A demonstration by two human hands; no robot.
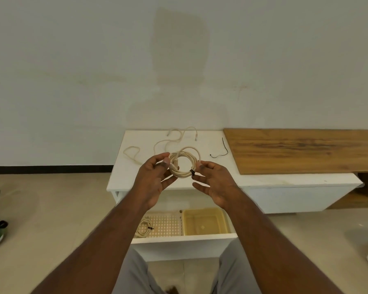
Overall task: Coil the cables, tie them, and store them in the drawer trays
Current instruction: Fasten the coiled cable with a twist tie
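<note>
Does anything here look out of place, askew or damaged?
Nothing looks damaged or spilled. One loose cable sprawls uncoiled on the white cabinet top, with a spare black tie beside it; that seems to be pending work, not a fault.

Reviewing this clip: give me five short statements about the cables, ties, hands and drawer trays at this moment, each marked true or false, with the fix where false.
1. Both hands, left hand and right hand, hold the coiled cable. True.
2. The yellow tray holds a tied cable. False: no cable shows in it; the tied coil lies in the white perforated tray.
3. A loose cable lies uncoiled on the white cabinet top. True.
4. The drawer is closed. False: it is pulled open.
5. A spare black tie lies on the wooden board. False: it lies on the white top, beside the board.
</note>
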